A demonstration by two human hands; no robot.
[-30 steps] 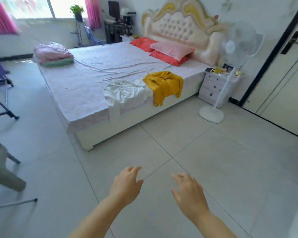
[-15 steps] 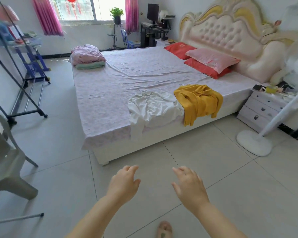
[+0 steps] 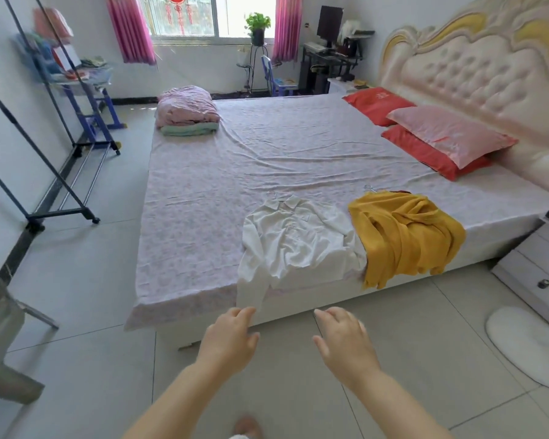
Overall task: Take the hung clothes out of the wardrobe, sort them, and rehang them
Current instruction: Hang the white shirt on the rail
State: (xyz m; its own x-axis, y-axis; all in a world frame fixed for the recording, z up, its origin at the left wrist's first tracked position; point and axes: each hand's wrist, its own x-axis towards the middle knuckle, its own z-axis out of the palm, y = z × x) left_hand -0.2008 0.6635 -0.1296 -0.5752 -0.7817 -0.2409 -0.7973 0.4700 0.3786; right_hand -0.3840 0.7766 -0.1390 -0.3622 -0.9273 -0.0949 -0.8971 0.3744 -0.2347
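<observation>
Both hands reach out toward the bed [image 3: 203,185]. The left hand [image 3: 232,335] and the right hand [image 3: 343,339] are over the floor, near the side of the bed but not touching it. The fingers are loosely bent, and the grip of each hand holds nothing.

Two pieces of clothing lie at the near edge of the bed. The white shirt [image 3: 298,239] lies mostly flat, and one sleeve [image 3: 251,289] hangs down over the side, just above the left hand. The yellow top [image 3: 406,236] is bunched up right beside the shirt and touches it. Part of it hangs over the edge too. A small metal hook [image 3: 271,194] peeks out at the shirt's collar and another hook [image 3: 369,187] at the top of the yellow one, so I think both are on hangers.

The step looks like picking up one piece, and the white shirt is closest. Pulling on the loose sleeve could drag the shirt off its hanger. It would be better to reach past the sleeve and hold the hook or the shoulders, with the other hand under the cloth. Lifting it straight up should keep it from snagging the yellow top. A black clothes rack [image 3: 64,213] stands by the wall on the left, well apart from the bed.
</observation>
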